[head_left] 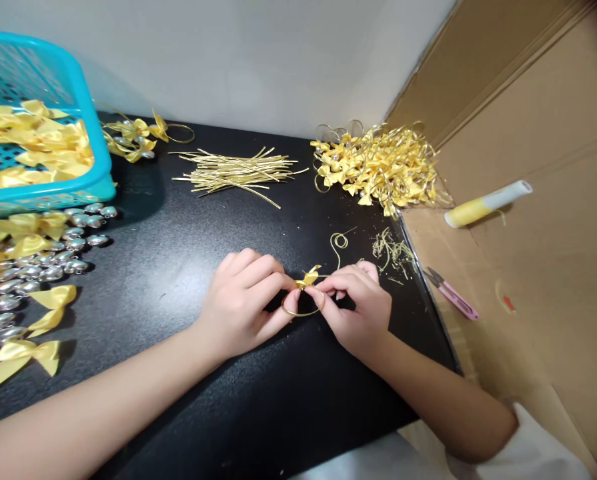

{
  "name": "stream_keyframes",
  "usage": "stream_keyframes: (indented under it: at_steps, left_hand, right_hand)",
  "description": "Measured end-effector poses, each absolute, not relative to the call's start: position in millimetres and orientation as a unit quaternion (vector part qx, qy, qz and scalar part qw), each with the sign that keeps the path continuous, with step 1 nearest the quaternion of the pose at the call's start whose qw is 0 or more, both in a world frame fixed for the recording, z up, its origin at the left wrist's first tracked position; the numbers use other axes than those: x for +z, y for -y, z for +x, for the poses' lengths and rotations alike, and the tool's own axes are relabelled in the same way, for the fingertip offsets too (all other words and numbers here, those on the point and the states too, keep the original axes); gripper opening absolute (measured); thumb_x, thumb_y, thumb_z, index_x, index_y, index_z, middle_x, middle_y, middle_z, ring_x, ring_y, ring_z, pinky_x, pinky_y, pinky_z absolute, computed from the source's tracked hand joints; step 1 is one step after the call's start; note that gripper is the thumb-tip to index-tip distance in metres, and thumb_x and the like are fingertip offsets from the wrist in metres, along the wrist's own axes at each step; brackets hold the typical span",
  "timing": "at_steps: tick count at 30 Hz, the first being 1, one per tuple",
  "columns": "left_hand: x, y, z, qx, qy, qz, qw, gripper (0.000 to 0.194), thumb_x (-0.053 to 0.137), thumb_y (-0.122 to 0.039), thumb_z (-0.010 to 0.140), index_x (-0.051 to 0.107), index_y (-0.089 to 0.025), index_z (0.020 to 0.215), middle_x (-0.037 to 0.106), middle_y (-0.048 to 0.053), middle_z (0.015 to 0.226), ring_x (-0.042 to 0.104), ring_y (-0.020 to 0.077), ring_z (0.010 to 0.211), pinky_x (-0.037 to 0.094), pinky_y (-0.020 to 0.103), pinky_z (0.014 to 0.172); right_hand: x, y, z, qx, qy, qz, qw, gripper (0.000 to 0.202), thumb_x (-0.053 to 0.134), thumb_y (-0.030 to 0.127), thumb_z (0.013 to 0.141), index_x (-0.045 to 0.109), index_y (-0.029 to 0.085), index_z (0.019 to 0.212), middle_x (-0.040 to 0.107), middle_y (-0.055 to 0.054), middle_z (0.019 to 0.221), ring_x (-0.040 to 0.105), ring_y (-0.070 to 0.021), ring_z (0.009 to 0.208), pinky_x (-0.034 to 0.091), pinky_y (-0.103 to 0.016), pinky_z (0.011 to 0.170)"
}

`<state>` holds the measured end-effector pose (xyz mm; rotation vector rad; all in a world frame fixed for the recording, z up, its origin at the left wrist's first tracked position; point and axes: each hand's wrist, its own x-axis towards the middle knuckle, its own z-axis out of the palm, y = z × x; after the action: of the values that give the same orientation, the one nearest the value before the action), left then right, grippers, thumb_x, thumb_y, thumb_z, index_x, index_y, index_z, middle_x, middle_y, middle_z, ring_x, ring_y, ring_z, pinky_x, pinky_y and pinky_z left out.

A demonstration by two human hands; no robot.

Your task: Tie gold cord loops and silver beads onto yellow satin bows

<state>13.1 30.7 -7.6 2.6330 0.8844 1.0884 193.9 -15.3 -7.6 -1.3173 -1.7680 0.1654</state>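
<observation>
Above the black table, both hands meet at a small yellow ribbon bow (pixel 309 276) with a gold cord (pixel 305 315) curved in a loop below it. My left hand (pixel 251 293) pinches the bow's left side between thumb and forefinger. My right hand (pixel 355 298) pinches the cord close to the bow's right side. Just beyond the right hand, a thin gold strand (pixel 339 241) curls on the table. Fingers hide the exact spot where cord and bow join.
At left, a teal basket (pixel 98 180) holds yellow bows; silver beads (pixel 53 272) and loose bows lie before it. Gold cord pieces (pixel 241 170) lie at the back. Finished-looking looped bows (pixel 378 167) are heaped at right, near clippings (pixel 393 252), pink-handled snips (pixel 455 299) and a yellow-white roll (pixel 488 203).
</observation>
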Motion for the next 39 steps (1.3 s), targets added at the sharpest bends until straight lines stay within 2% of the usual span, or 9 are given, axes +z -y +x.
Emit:
stream_keyframes:
  at_steps: [3, 6, 8, 11, 15, 18, 24, 34, 39]
  left_hand:
    - [-7.2, -29.5, 12.3, 0.361, -0.298, 0.875, 0.125, 0.005, 0.065, -0.021, 0.08, 0.061, -0.019, 0.08, 0.063, 0.002, 0.074, 0.049, 0.0173, 0.067, 0.036, 0.032, 0.064]
    - [-8.6, -30.4, 10.3, 0.382, -0.274, 0.843, 0.26, 0.023, 0.061, -0.036, 0.077, 0.055, -0.018, 0.09, 0.059, 0.005, 0.084, 0.052, 0.0198, 0.076, 0.042, 0.035, 0.07]
    - [-10.3, -32.2, 9.0, 0.385, -0.273, 0.803, 0.363, 0.027, 0.053, -0.044, 0.083, 0.052, -0.018, 0.092, 0.057, 0.005, 0.085, 0.052, 0.0193, 0.076, 0.044, 0.034, 0.069]
    - [-10.9, -34.4, 9.3, 0.34, -0.305, 0.775, 0.436, 0.022, 0.048, -0.037, 0.092, 0.055, -0.018, 0.083, 0.058, 0.001, 0.075, 0.053, 0.0145, 0.067, 0.042, 0.027, 0.062]
    - [-7.2, -34.9, 13.0, 0.322, -0.303, 0.795, 0.415, 0.021, 0.053, -0.021, 0.092, 0.06, -0.017, 0.073, 0.061, -0.001, 0.067, 0.055, 0.0113, 0.064, 0.041, 0.024, 0.063]
    - [-5.2, -35.1, 14.2, 0.331, -0.299, 0.801, 0.4, 0.021, 0.053, -0.016, 0.092, 0.061, -0.016, 0.072, 0.062, -0.001, 0.066, 0.056, 0.0106, 0.063, 0.042, 0.023, 0.063]
    - [-6.5, -35.0, 13.4, 0.357, -0.286, 0.813, 0.36, 0.018, 0.058, -0.014, 0.089, 0.064, -0.016, 0.072, 0.063, -0.001, 0.065, 0.054, 0.0107, 0.062, 0.042, 0.023, 0.062]
    - [-7.9, -34.1, 13.2, 0.377, -0.284, 0.82, 0.322, 0.015, 0.062, -0.013, 0.086, 0.065, -0.015, 0.071, 0.066, 0.0, 0.064, 0.053, 0.0112, 0.06, 0.042, 0.025, 0.062]
    - [-8.7, -33.3, 13.3, 0.377, -0.284, 0.824, 0.312, 0.015, 0.062, -0.014, 0.087, 0.063, -0.016, 0.071, 0.065, -0.001, 0.065, 0.053, 0.0109, 0.06, 0.041, 0.025, 0.063]
  right_hand:
    - [-8.1, 15.1, 193.9, 0.061, 0.716, -0.528, 0.453, 0.016, 0.072, 0.017, 0.081, 0.061, 0.02, 0.071, 0.065, 0.007, 0.061, 0.057, -0.008, 0.055, 0.036, -0.031, 0.071]
    - [-8.1, 14.6, 194.5, 0.053, 0.726, -0.519, 0.448, 0.017, 0.072, 0.018, 0.083, 0.06, 0.021, 0.07, 0.066, 0.007, 0.061, 0.057, -0.0081, 0.055, 0.036, -0.032, 0.072]
    - [-8.3, 14.3, 195.4, 0.048, 0.742, -0.507, 0.437, 0.018, 0.072, 0.02, 0.083, 0.06, 0.021, 0.071, 0.067, 0.007, 0.062, 0.058, -0.0081, 0.056, 0.035, -0.032, 0.072]
    - [-9.5, 14.0, 196.5, 0.039, 0.763, -0.482, 0.429, 0.016, 0.071, 0.019, 0.084, 0.06, 0.022, 0.073, 0.068, 0.007, 0.064, 0.059, -0.0083, 0.056, 0.035, -0.032, 0.072]
    - [-11.9, 14.0, 197.3, 0.026, 0.775, -0.46, 0.433, 0.016, 0.071, 0.016, 0.083, 0.058, 0.023, 0.076, 0.068, 0.007, 0.065, 0.06, -0.0087, 0.057, 0.035, -0.032, 0.073]
    - [-11.9, 14.2, 197.4, 0.021, 0.779, -0.455, 0.43, 0.017, 0.071, 0.015, 0.083, 0.057, 0.023, 0.077, 0.068, 0.008, 0.064, 0.061, -0.0086, 0.057, 0.035, -0.032, 0.073]
    - [-9.1, 15.1, 195.6, 0.032, 0.775, -0.477, 0.413, 0.012, 0.07, 0.018, 0.083, 0.059, 0.023, 0.081, 0.067, 0.007, 0.063, 0.06, -0.0083, 0.057, 0.036, -0.032, 0.074]
    - [-12.1, 16.7, 197.2, -0.006, 0.794, -0.442, 0.418, 0.015, 0.068, 0.01, 0.082, 0.061, 0.023, 0.081, 0.069, 0.008, 0.066, 0.061, -0.0081, 0.058, 0.034, -0.034, 0.078]
    - [-11.4, 16.5, 195.2, 0.038, 0.782, -0.477, 0.399, 0.015, 0.068, 0.014, 0.084, 0.057, 0.021, 0.076, 0.066, 0.007, 0.066, 0.058, -0.0089, 0.059, 0.034, -0.033, 0.076]
